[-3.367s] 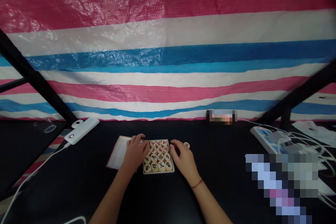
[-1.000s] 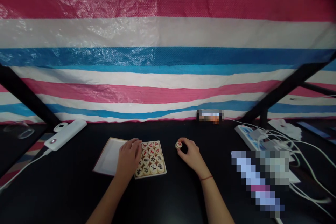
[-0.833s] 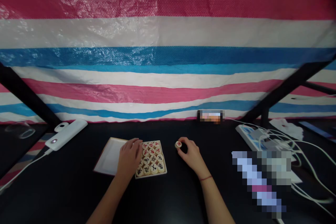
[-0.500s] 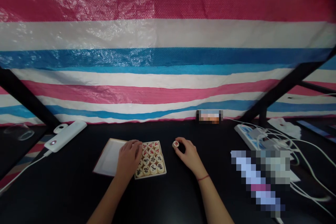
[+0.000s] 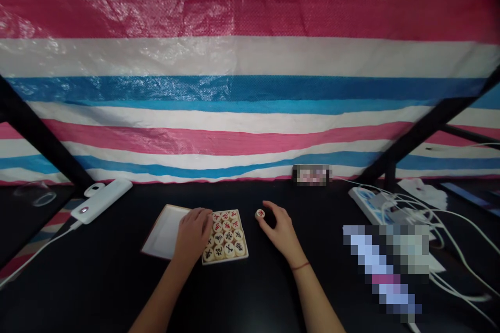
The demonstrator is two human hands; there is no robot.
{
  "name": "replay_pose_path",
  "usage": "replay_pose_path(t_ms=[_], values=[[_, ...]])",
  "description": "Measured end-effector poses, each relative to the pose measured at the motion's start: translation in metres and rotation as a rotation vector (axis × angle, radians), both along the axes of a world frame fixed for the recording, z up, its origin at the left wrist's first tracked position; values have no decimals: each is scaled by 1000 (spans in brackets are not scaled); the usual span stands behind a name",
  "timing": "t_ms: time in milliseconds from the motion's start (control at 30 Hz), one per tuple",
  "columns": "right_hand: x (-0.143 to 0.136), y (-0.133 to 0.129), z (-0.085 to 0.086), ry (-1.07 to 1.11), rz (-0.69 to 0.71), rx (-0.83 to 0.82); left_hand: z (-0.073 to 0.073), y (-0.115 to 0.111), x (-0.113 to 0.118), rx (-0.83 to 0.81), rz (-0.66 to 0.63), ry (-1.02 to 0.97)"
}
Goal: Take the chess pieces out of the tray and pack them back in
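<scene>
A shallow box [image 5: 245,242] of round pieces with red and black characters lies on the black table [image 5: 258,291]. My left hand [image 5: 194,231] rests over the left side of this box and covers some pieces; whether its fingertips grip one is hidden. Left of the box lies a lid [image 5: 164,231], white inside, partly behind that hand. To the right, a single piece with a red character [image 5: 260,214] stands at the fingertips of my right hand [image 5: 280,226]. Thumb and index finger are apart there, and the piece sits just left of the gap between them.
A white device [image 5: 103,202] with a cable lies at the back left, near a clear glass [image 5: 44,197]. At the right are a power strip [image 5: 369,205], tangled white cables and blurred items. A small blurred object [image 5: 311,175] stands at the back.
The thumb and index finger of my right hand have spread apart and come off the red-character piece. My left hand remains over the box. The view has shifted slightly.
</scene>
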State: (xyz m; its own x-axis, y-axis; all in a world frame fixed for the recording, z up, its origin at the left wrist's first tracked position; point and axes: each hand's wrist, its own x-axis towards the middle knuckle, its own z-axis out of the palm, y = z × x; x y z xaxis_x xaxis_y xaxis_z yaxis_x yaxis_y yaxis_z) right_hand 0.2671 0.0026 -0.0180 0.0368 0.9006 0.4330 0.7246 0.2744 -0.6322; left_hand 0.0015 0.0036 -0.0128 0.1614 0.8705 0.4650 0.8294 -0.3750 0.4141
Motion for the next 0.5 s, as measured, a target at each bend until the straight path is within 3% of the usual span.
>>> replay_pose_path(t_ms=[100,267,500], values=[[-17,-8,10,91,25,48,0,0,0,-13,-2,3],[-49,-17,12,79,206,-172,2,-1,1,-29,10,22],[-58,-19,11,155,192,-242,10,-4,3,-50,57,52]])
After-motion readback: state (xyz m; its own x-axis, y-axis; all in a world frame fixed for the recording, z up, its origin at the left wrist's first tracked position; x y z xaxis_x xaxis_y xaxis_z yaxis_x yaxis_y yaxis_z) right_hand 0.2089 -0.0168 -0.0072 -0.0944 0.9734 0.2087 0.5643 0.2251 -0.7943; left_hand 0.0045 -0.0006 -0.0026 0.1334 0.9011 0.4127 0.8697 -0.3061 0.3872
